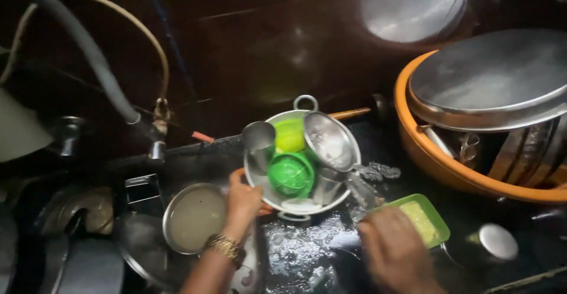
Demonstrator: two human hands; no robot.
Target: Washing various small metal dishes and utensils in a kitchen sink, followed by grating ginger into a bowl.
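Hands — left point(243, 198) gripping steel bowl point(348, 195) rim | right point(394, 252) blurred by green tray point(438, 222) — grip unclear

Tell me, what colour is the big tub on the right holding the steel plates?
The tub is orange, seen best in the head view.

A wet black counter point(307, 252) carries a steel bowl point(348, 195), green soap tray point(440, 226), orange basket point(431, 158) and small steel lid point(498, 241).
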